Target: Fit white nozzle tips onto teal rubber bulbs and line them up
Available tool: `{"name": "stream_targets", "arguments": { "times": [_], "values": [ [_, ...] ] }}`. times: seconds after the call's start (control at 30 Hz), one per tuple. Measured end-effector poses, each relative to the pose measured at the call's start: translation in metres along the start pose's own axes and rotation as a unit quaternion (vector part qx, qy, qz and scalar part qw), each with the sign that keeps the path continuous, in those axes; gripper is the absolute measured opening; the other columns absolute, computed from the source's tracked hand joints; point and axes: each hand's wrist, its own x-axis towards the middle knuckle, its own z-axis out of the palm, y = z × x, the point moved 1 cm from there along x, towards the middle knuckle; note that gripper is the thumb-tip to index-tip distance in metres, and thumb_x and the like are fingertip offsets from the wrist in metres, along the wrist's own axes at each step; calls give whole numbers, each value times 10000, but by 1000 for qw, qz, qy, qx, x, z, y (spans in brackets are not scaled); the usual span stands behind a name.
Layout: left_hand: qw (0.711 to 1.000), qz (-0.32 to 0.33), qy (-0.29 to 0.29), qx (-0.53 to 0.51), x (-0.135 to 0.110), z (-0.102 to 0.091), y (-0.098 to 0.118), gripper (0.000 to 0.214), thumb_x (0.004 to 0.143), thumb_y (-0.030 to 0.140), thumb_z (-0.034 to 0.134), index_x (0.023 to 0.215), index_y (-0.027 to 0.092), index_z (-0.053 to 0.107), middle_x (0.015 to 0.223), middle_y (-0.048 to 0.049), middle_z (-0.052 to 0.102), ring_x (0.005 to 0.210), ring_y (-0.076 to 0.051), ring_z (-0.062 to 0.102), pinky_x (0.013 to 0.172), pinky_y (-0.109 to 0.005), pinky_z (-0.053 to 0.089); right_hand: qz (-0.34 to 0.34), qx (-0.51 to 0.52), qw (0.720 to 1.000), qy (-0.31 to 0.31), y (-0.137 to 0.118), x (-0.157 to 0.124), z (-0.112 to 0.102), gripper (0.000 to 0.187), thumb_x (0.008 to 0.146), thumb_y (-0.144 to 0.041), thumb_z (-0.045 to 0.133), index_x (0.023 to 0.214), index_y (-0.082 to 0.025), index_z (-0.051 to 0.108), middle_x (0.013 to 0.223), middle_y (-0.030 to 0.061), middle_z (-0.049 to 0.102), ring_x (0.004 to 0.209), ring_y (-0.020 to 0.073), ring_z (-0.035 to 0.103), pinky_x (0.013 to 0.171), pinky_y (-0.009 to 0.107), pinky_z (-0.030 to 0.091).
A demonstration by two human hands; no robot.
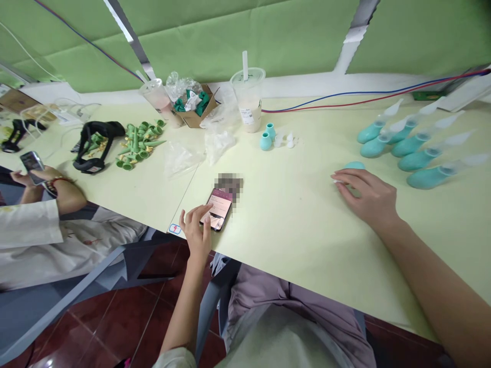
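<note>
My left hand (197,230) is over a smartphone (219,208) that lies on the table with its screen lit. Its fingers are spread, and the fingertips rest on or just above the screen. To the right, my right hand (368,197) is curled round a turquoise rubber bulb (355,165), mostly hidden under the fingers. Something small and white shows at the fingertips. Beyond that hand, several turquoise bulbs with clear pointed nozzles (416,144) lie in rows. Two turquoise bulbs without nozzles (265,141) stand farther back, beside small white parts (290,139).
A drink cup with a straw (251,97) stands at the back, near a cardboard box (199,115) and plastic bags (218,145). Green parts (140,143) and a black headset (97,145) lie left. Another person (61,220) sits there with a phone (34,166).
</note>
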Motion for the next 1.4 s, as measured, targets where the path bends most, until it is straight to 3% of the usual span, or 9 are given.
{"name": "stream_targets", "arguments": {
  "times": [0.27, 0.57, 1.03, 1.23, 1.4],
  "values": [
    [998, -19, 65, -14, -1, -1, 1, 417, 973, 448, 318, 1077, 182, 621, 1060, -87, 649, 1038, -218, 567, 1103, -456, 212, 8, 3, 1000, -9, 1, -2, 1, 210, 802, -156, 633, 990, -248, 655, 983, -43, 719, 854, 95, 677, 707, 173, 466],
    [998, -29, 56, 5, -1, -1, 1, 427, 979, 438, 301, 1059, 186, 637, 1053, -79, 652, 1039, -214, 560, 1106, -446, 210, -4, -3, 1000, 2, 1, -2, 2, 215, 797, -149, 636, 988, -248, 648, 964, -42, 720, 838, 107, 681, 678, 185, 465],
    [1000, -25, 5, 11, 1, -1, 3, 372, 982, 402, 325, 1058, 214, 637, 1044, -52, 661, 1048, -209, 549, 1118, -455, 160, 36, 16, 998, -47, 3, -4, 1, 197, 837, -184, 592, 1004, -266, 655, 1006, -27, 716, 886, 116, 674, 698, 202, 462],
    [998, -13, 62, -7, -1, -1, 2, 367, 979, 383, 334, 1043, 193, 641, 1031, -69, 664, 1025, -208, 570, 1102, -449, 220, 27, 16, 999, -37, 1, -3, 0, 183, 840, -183, 594, 997, -248, 660, 1001, -22, 720, 862, 114, 678, 675, 196, 460],
    [998, -12, 58, -3, -1, -1, 2, 363, 978, 377, 336, 1039, 197, 645, 1017, -68, 663, 1020, -209, 573, 1098, -449, 228, 25, 6, 999, -34, 1, -3, 0, 183, 831, -178, 601, 989, -254, 653, 996, -31, 720, 847, 103, 681, 657, 190, 458]
  ]
}}
